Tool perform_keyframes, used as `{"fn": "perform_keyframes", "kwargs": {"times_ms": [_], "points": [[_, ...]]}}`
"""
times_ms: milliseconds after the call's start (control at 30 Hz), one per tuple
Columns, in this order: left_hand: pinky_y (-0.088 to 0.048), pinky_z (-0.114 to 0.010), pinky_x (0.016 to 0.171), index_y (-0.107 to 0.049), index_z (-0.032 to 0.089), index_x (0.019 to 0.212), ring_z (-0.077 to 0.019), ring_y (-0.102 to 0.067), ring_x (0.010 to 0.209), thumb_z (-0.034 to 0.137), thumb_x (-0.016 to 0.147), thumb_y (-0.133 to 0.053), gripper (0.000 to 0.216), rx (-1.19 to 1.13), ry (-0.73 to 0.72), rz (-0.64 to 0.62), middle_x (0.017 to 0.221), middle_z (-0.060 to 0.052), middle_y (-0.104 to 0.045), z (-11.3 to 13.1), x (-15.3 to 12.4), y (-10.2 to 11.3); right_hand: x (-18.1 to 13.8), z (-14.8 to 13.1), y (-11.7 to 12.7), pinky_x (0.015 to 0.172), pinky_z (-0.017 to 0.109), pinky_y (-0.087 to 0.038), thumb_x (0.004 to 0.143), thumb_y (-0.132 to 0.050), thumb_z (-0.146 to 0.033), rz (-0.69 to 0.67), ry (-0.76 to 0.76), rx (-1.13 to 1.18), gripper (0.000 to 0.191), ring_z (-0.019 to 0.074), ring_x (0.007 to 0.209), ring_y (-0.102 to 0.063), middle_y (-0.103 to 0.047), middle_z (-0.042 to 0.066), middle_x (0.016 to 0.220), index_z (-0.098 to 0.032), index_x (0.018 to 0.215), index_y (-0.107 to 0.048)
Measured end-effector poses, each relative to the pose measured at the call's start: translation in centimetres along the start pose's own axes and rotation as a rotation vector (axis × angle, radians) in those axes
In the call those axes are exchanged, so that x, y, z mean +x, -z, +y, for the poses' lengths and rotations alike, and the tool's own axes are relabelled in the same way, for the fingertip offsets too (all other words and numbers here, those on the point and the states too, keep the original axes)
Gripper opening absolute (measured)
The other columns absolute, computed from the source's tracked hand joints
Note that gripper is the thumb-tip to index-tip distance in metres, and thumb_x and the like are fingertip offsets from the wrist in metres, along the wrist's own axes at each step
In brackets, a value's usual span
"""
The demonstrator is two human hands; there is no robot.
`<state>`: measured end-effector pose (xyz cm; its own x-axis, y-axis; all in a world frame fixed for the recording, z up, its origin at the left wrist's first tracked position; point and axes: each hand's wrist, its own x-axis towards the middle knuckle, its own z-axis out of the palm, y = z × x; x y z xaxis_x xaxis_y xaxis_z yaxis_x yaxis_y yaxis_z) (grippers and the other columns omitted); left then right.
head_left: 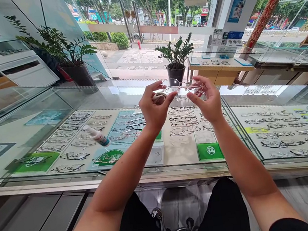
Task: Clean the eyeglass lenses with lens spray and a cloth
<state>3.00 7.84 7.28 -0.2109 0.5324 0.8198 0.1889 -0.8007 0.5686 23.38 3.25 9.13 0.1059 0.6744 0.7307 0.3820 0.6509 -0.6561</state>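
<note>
A pair of thin-rimmed eyeglasses (173,85) is held up above the glass counter, between both hands. My left hand (154,108) is closed on its left side, thumb and fingers pinching near the lens. A pale, bunched thing (158,98), possibly a cloth, is tucked in the same palm. On the other side, my right hand (210,98) grips the eyeglasses with thumb and fingers; the exact contact is partly hidden. To the left of my forearm, a white spray bottle (97,135) with a blue-green label stands on the counter top.
Under the glass of the display counter (178,168) lie rows of eyeglasses (182,118) and green cards (210,151). Another display section (294,127) adjoins at right. Potted plants (175,57) stand beyond, before a large window. My legs are below the counter's front edge.
</note>
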Motion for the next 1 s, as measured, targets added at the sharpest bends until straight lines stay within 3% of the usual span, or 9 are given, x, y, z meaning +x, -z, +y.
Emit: {"fn": "perform_keyframes", "kwargs": {"times_ms": [233,533,1000], "points": [[-0.05,-0.033,0.06,-0.078,0.028,0.123,-0.0121,-0.059,0.064,0.065,0.084,-0.098,0.058,-0.052,0.086,-0.055,0.11,-0.007,-0.085,-0.1,0.2,0.0,-0.3,-1.2,0.0,0.098,0.05,-0.067,0.096,-0.084,-0.061,0.008,-0.035,-0.06,0.055,0.031,0.118,-0.076,-0.079,0.007,0.128,-0.038,0.144,-0.07],[-0.044,-0.032,0.055,-0.079,0.028,0.121,-0.0087,-0.047,0.055,0.064,0.084,-0.098,0.056,-0.092,0.082,-0.055,0.108,-0.006,-0.085,-0.5,0.2,-0.2,-0.3,-1.3,0.0,0.097,0.049,-0.067,0.093,-0.086,-0.063,0.003,-0.056,-0.03,0.058,0.0302,0.117,-0.074,-0.079,0.007,0.129,-0.039,0.143,-0.07],[-0.044,-0.033,0.059,-0.077,0.029,0.125,-0.0109,-0.049,0.06,0.065,0.084,-0.098,0.058,0.022,-0.001,0.003,0.108,-0.006,-0.082,-0.6,0.1,0.1,0.1,-0.1,0.2,0.091,0.047,-0.062,0.093,-0.087,-0.059,-0.033,-0.056,-0.049,0.055,0.0278,0.108,-0.074,-0.078,0.006,0.127,-0.037,0.141,-0.072]]}}
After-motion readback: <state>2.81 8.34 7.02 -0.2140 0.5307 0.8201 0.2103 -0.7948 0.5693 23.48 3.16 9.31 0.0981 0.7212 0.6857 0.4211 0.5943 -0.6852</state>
